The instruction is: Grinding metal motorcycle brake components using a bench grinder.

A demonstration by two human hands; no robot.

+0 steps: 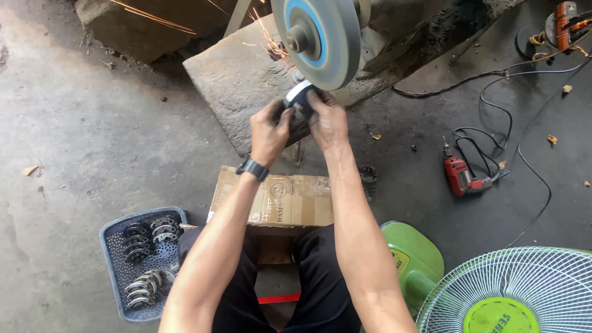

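While sparks fly, a small dark metal part [300, 98] is pressed to the lower rim of the grey grinding wheel [320, 40], pinched by both hands: left hand [269, 131] and right hand [327, 120] each grasping one end. Judgement: steady light pressure, fingertips off the rim. Stone block [237, 80] sits behind, cardboard box [277, 200] under the wrists, basket of parts [117, 259] left; open floor left, drill [459, 176] and cords right.

Both hands, left hand [269, 131] and right hand [328, 121], grip a small metal part [299, 98] against the grinding wheel [317, 38]; sparks [268, 34] fly. A grey basket [117, 259] of metal parts [145, 237] sits beside the left knee; a red drill [461, 176] lies right.
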